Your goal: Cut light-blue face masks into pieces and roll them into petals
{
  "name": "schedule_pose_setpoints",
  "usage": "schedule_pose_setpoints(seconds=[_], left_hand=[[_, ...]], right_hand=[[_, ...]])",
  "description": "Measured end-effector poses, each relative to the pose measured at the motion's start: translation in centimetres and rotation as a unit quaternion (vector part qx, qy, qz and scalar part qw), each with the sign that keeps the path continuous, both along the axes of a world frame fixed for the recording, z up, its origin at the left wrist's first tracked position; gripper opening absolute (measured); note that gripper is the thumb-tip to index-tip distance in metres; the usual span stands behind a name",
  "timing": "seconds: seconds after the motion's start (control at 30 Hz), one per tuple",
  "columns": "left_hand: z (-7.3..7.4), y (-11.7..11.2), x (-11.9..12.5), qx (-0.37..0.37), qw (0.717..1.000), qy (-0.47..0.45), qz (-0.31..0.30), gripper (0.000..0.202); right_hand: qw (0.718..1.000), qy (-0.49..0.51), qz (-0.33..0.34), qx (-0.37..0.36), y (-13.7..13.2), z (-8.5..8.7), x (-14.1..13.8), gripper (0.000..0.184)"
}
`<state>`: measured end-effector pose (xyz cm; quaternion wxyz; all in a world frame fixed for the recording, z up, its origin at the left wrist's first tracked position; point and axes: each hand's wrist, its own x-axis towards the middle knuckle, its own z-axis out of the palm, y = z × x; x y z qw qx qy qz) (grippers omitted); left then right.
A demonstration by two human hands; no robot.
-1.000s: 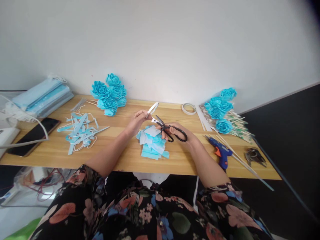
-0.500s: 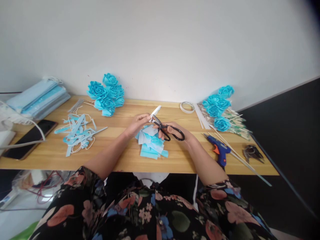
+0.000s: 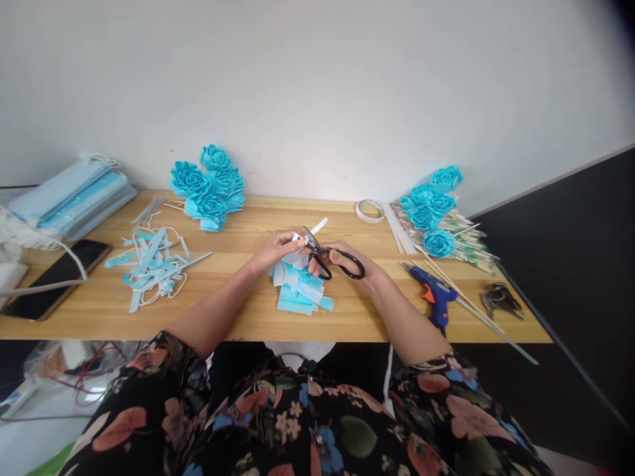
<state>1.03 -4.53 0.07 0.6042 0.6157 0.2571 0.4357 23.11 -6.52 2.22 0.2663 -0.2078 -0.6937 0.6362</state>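
Observation:
My right hand (image 3: 342, 256) is closed around the black-handled scissors (image 3: 353, 264), whose blades are spread and point up and to the left. In the pinch of my left hand (image 3: 278, 251) is a white strip (image 3: 320, 229), and its far end sticks out past the blades. The strip meets the scissors close to my left fingertips; whether the blades have cut into it I cannot make out. Below both hands lies a heap of light blue and white cut fabric pieces (image 3: 297, 295) on the wooden table (image 3: 238, 317).
Left are blue strip scraps (image 3: 153, 264), a phone (image 3: 59, 281), stacked face masks (image 3: 74, 192) and a cluster of blue fabric roses (image 3: 208, 188). Right are a tape roll (image 3: 370, 211), more roses (image 3: 427, 206), thin sticks, a blue glue gun (image 3: 435, 294) and dark pliers-like tools (image 3: 501, 301).
The white strip has shifted to the right and now reaches past the scissor blades. My left fingers have moved slightly, while my right hand keeps the scissors in nearly the same place.

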Motion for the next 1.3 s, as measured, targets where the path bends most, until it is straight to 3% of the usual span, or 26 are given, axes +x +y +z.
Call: schedule_pose_setpoints(seconds=[0.27, 0.87, 1.3], left_hand=[[0.5, -0.5, 0.2, -0.010, 1.000, -0.002, -0.001, 0.030], [-0.6, 0.3, 0.1, -0.015, 1.000, 0.014, 0.010, 0.028], [-0.3, -0.1, 0.6, -0.010, 0.998, 0.023, 0.056, 0.030]], right_hand=[[1.000, 0.006, -0.014, 0.018, -0.1, 0.0, -0.2, 0.069], [0.999, 0.024, -0.032, 0.007, -0.1, -0.6, -0.2, 0.068], [1.000, 0.009, -0.016, 0.020, 0.1, -0.9, -0.3, 0.064]])
